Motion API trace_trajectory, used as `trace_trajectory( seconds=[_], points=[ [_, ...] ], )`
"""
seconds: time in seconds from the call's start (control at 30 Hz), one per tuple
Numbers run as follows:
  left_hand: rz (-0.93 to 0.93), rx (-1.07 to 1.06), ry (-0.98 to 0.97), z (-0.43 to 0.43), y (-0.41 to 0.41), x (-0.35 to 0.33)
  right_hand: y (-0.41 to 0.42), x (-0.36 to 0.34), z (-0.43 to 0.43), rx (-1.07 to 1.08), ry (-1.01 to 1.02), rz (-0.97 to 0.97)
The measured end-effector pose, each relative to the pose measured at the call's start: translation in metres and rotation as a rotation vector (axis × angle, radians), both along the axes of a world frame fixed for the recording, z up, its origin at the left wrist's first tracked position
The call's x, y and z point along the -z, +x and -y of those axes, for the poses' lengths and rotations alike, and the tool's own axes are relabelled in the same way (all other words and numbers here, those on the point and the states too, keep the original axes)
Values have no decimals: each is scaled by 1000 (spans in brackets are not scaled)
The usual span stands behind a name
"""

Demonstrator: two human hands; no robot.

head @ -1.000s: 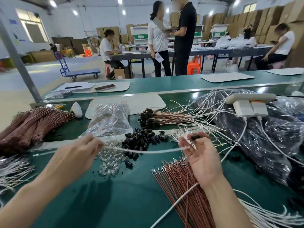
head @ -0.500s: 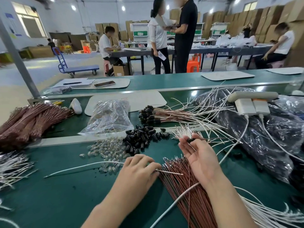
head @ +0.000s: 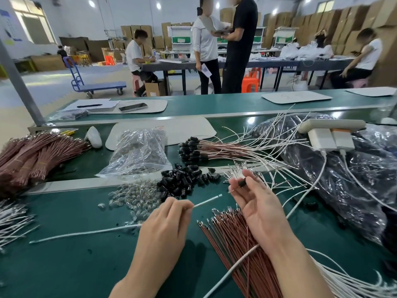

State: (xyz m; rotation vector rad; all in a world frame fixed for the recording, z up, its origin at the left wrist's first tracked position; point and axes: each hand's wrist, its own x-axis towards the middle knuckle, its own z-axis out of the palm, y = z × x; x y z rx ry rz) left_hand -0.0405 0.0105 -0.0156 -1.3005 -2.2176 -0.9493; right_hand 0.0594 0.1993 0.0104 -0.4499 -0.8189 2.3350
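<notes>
white wire (head: 206,201) in my left grip (head: 165,226), black cap (head: 242,182) in my right grip (head: 257,203)
left grip pinches the wire near its tip, which points toward the right grip; the rest trails left over the green counter (head: 75,265); right grip, palm up, pinches the cap above the brown wires (head: 227,239)

I am looking into a factory assembly hall. The long green tabletop (head: 64,265) carries bundled brown wires (head: 32,155), a heap of black caps (head: 182,179) and a clear bag of small parts (head: 137,153). Beyond the tabletop, people work at grey tables (head: 268,62). Farther beyond it, stacked cardboard cartons (head: 352,22) line the wall, and a blue platform trolley (head: 103,84) stands on the floor.
</notes>
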Motion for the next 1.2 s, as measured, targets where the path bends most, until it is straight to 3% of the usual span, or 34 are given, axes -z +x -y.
trace_trajectory(
  seconds=[0.43, 1.2],
  points=[
    [68, -52, 81, 3, 2, -4, -8, -1, 21, -211, 55, 1],
    [181, -40, 147, 4, 2, -1, -9, 2, 28, -275, 63, 21]
  ],
)
